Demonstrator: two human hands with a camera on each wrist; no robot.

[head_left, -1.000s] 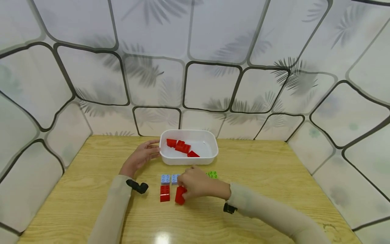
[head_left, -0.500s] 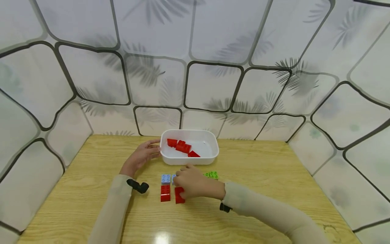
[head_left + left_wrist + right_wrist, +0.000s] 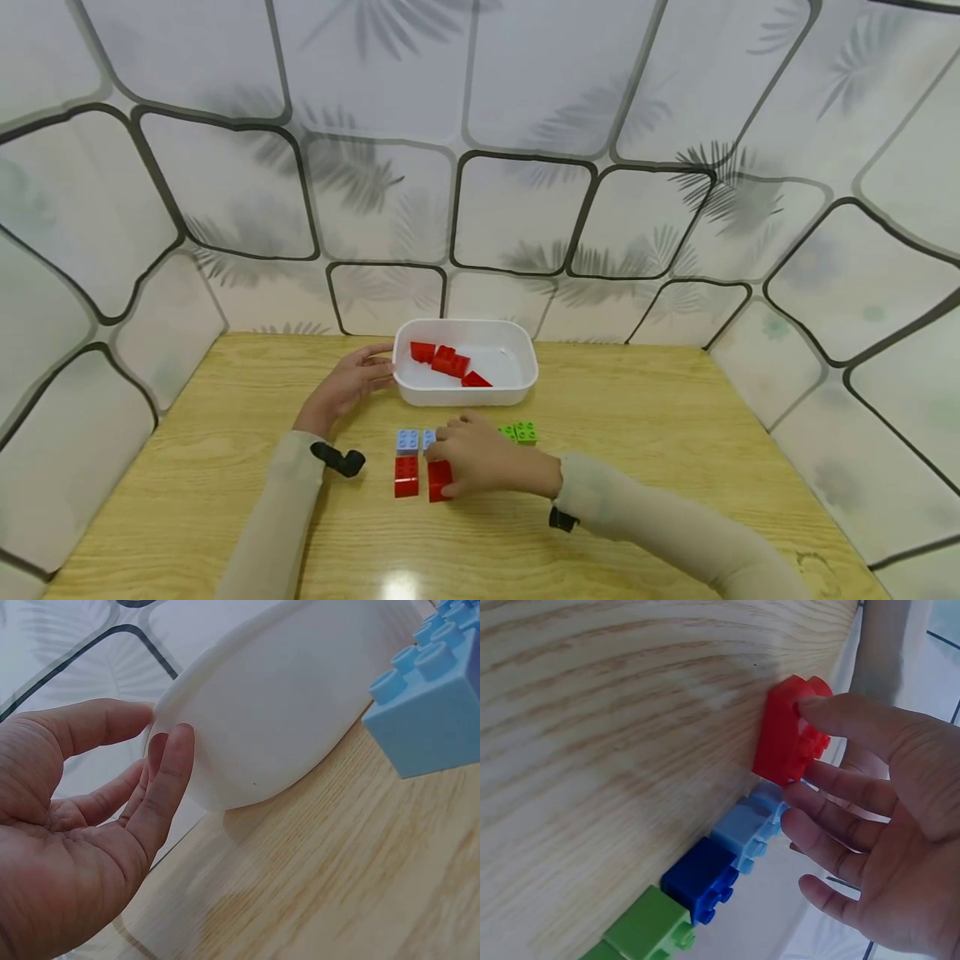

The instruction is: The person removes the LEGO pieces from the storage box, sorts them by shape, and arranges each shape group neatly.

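Observation:
My right hand (image 3: 450, 468) (image 3: 801, 754) pinches a red brick (image 3: 438, 482) (image 3: 784, 742) between thumb and fingers; the brick lies flat on the wooden table (image 3: 675, 433), right beside a second red brick (image 3: 406, 476). Behind them run light blue bricks (image 3: 408, 440) (image 3: 744, 827), a dark blue brick (image 3: 701, 879) and green bricks (image 3: 524, 431) (image 3: 646, 935) in a row. My left hand (image 3: 369, 372) (image 3: 161, 729) rests with straight fingers against the left end of a white bin (image 3: 517, 385) (image 3: 300, 697) that holds several red bricks (image 3: 448, 362).
The table is closed in by white patterned walls (image 3: 525, 208) on the back and both sides. Bare wood lies to the right of the bin and along the front edge. A light blue brick (image 3: 431, 705) looms near the left wrist camera.
The red brick, tilted under my right hand a second ago, now lies flat beside the other red brick. The right hand shifted slightly left. The left hand has not moved.

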